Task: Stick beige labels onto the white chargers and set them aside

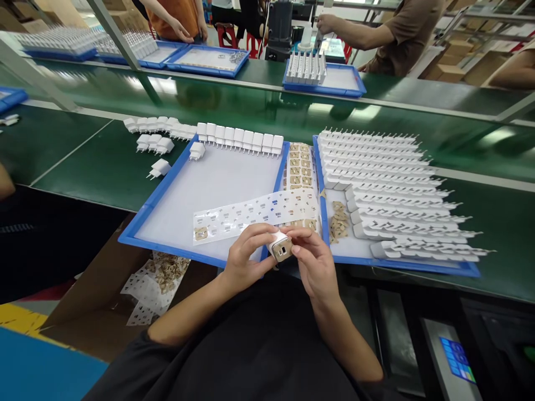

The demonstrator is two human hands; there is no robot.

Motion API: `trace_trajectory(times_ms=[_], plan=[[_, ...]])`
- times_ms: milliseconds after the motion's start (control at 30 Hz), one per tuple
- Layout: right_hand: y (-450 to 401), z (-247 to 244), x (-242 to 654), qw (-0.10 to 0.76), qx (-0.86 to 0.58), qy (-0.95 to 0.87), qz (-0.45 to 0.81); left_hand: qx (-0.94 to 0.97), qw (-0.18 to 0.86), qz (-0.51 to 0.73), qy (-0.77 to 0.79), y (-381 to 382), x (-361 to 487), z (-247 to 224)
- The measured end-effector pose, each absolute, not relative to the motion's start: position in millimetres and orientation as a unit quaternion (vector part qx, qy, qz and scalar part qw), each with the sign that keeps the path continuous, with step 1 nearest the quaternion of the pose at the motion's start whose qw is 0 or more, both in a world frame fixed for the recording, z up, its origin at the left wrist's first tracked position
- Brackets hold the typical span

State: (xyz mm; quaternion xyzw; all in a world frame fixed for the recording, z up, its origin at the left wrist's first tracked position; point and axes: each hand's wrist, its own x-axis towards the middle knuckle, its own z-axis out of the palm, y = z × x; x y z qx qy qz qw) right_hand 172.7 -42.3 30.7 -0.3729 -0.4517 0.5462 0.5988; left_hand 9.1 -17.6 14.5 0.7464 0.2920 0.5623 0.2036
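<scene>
A white plug charger [278, 245] is held up in front of my body, its port end facing me. A tan sticker with cut-outs lies over that end. My left hand [246, 257] is closed around the charger's left side. The thumb and fingers of my right hand [314, 262] pinch its right edge, at the sticker. Just behind my hands, a white backing sheet [254, 214] with one tan sticker [201, 233] on it lies across the left blue tray [161, 209]. More sticker sheets [300, 166] lie between the two trays.
White chargers [240, 139] line the left tray's back edge; others [154, 143] stand on the green bench. The right blue tray [418, 266] holds packed charger rows [376, 172] and small tan scraps [339, 221]. A cardboard box [90, 303] with waste sheets sits below. Co-workers stand across the bench.
</scene>
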Motion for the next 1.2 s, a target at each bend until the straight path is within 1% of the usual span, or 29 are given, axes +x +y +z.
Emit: trace_trajectory(times_ms=[67, 133, 200, 267, 300, 367, 400, 433, 500, 533, 567, 600, 700, 833, 900, 967, 1033, 1200], plan=[[-41.5, 33.3, 177.1, 0.596, -0.405, -0.531, 0.447, 0.744, 0.217, 0.559, 0.295, -19.1, 9.3, 14.7], [-42.0, 37.0, 180.9, 0.588, -0.428, -0.614, 0.306, 0.739, 0.235, 0.551, 0.307, -20.8, 9.3, 14.9], [-44.8, 39.1, 185.7, 0.562, -0.410, -0.693, 0.189, 0.726, 0.279, 0.532, 0.333, -22.0, 8.7, 15.1], [-49.3, 37.8, 194.2, 0.557, -0.374, -0.725, 0.158, 0.708, 0.328, 0.506, 0.367, -22.4, 7.4, 15.5], [-51.4, 35.6, 200.5, 0.573, -0.372, -0.711, 0.166, 0.700, 0.346, 0.494, 0.382, -22.3, 6.4, 15.8], [-53.1, 28.6, 217.7, 0.617, -0.442, -0.632, 0.156, 0.691, 0.359, 0.479, 0.405, -21.3, 3.5, 17.0], [-52.3, 24.2, 228.1, 0.619, -0.506, -0.588, 0.123, 0.689, 0.360, 0.473, 0.415, -20.4, 1.4, 17.8], [-50.4, 19.4, 239.0, 0.594, -0.574, -0.559, 0.075, 0.689, 0.357, 0.467, 0.425, -19.0, -1.4, 19.0], [-44.2, 9.0, 259.2, 0.486, -0.666, -0.566, -0.012, 0.697, 0.343, 0.445, 0.445, -14.1, -8.9, 22.0], [-40.5, 3.7, 266.9, 0.437, -0.681, -0.586, -0.039, 0.705, 0.330, 0.430, 0.457, -9.7, -13.9, 24.0], [-36.7, -1.5, 272.5, 0.409, -0.683, -0.602, -0.062, 0.716, 0.312, 0.411, 0.470, -3.4, -19.8, 26.3], [-33.3, -6.6, 275.8, 0.399, -0.678, -0.613, -0.076, 0.729, 0.288, 0.388, 0.485, 5.1, -26.5, 28.9], [-26.4, -18.8, 275.2, 0.418, -0.652, -0.626, -0.090, 0.753, 0.197, 0.307, 0.548, 47.2, -51.2, 37.6], [-24.1, -25.2, 269.7, 0.434, -0.634, -0.631, -0.105, 0.738, 0.074, 0.188, 0.644, 133.0, -86.6, 46.0], [-23.9, -25.2, 269.6, 0.437, -0.629, -0.632, -0.118, 0.713, 0.012, 0.152, 0.684, 174.6, -99.5, 46.4], [-24.0, -24.7, 270.4, 0.435, -0.628, -0.634, -0.125, 0.695, -0.014, 0.140, 0.705, 206.4, -107.2, 43.9], [-24.5, -24.9, 271.3, 0.429, -0.630, -0.635, -0.122, 0.686, -0.018, 0.141, 0.714, 225.9, -110.4, 39.5], [-26.1, -26.7, 273.0, 0.421, -0.628, -0.643, -0.121, 0.669, -0.014, 0.199, 0.716, 234.1, -113.4, 30.5]])
